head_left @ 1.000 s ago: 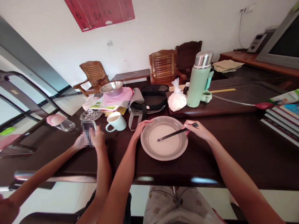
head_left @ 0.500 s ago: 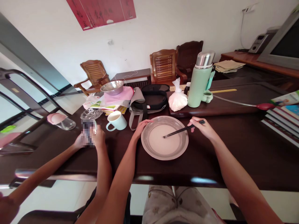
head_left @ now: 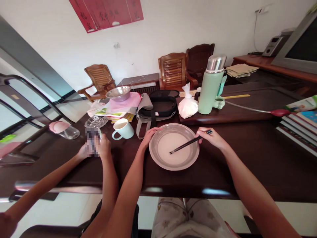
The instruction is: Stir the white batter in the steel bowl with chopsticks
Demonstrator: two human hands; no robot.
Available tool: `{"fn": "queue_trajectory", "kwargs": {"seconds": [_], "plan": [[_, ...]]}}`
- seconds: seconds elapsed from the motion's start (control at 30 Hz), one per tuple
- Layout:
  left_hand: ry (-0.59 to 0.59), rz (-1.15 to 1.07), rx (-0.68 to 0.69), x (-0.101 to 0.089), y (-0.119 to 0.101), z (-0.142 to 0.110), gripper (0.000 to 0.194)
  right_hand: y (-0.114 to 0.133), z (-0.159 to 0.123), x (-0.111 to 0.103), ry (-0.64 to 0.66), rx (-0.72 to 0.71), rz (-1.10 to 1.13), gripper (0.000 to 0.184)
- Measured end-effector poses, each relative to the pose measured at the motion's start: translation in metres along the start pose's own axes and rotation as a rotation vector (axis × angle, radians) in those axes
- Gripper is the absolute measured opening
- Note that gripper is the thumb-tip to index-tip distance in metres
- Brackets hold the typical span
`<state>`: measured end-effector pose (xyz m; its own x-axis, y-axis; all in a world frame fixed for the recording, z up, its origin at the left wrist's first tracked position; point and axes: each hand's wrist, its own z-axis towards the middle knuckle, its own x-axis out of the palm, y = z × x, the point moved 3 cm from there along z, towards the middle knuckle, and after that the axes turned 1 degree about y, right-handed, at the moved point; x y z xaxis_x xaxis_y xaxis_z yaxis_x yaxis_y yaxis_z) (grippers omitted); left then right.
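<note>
A wide metal bowl (head_left: 154,147) stands on the dark table in front of me, with cloudy whitish liquid (head_left: 165,143) inside. My left hand (head_left: 149,137) grips the bowl's left rim, its fingers lying along the top edge. In my right hand (head_left: 210,136), closed at the right side of the bowl, is a pair of dark chopsticks (head_left: 184,145). They slant down to the left, and their tips dip into the liquid. Behind the bowl sits a knotted plastic bag of white powder (head_left: 188,107).
A white mug (head_left: 125,129) and a glass dish (head_left: 96,121) are left of the bowl. Another person's hands (head_left: 105,145) hold a blurred-out object there. Behind stand a black-and-grey bag (head_left: 162,107) and a green thermos (head_left: 208,92). Stacked books (head_left: 298,132) lie far right.
The chopstick tips have moved slightly left and toward me in the liquid. My right hand has shifted a little left with them. My left hand stays on the rim.
</note>
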<state>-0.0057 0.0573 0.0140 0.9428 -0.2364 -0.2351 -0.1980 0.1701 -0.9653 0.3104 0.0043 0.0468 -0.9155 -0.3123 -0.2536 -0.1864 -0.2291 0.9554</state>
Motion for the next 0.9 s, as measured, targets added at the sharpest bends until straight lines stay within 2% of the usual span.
{"fn": "queue_trajectory", "kwargs": {"seconds": [0.07, 0.23, 0.4, 0.57, 0.77, 0.9], "plan": [[0.001, -0.009, 0.002, -0.0004, 0.0007, -0.0001, 0.032, -0.0007, 0.0003, 0.0009, 0.017, -0.006, -0.006, 0.038], [-0.002, -0.006, -0.006, -0.0007, 0.0019, -0.0002, 0.032, 0.0011, -0.0008, -0.0072, -0.128, -0.029, -0.033, 0.041], [-0.009, -0.003, -0.003, 0.0004, -0.0011, -0.0002, 0.032, 0.0026, 0.0006, 0.0019, 0.011, 0.009, -0.013, 0.041], [-0.011, -0.004, -0.013, 0.0011, -0.0017, -0.0007, 0.032, 0.0028, -0.0005, -0.0063, -0.128, -0.038, -0.059, 0.041], [-0.004, 0.014, -0.005, 0.0001, 0.0012, -0.0005, 0.033, 0.0024, 0.0001, 0.0013, 0.005, -0.011, -0.028, 0.041], [-0.005, -0.009, -0.010, 0.0004, 0.0018, 0.0000, 0.032, 0.0030, -0.0004, -0.0060, -0.112, -0.031, -0.049, 0.040]]}}
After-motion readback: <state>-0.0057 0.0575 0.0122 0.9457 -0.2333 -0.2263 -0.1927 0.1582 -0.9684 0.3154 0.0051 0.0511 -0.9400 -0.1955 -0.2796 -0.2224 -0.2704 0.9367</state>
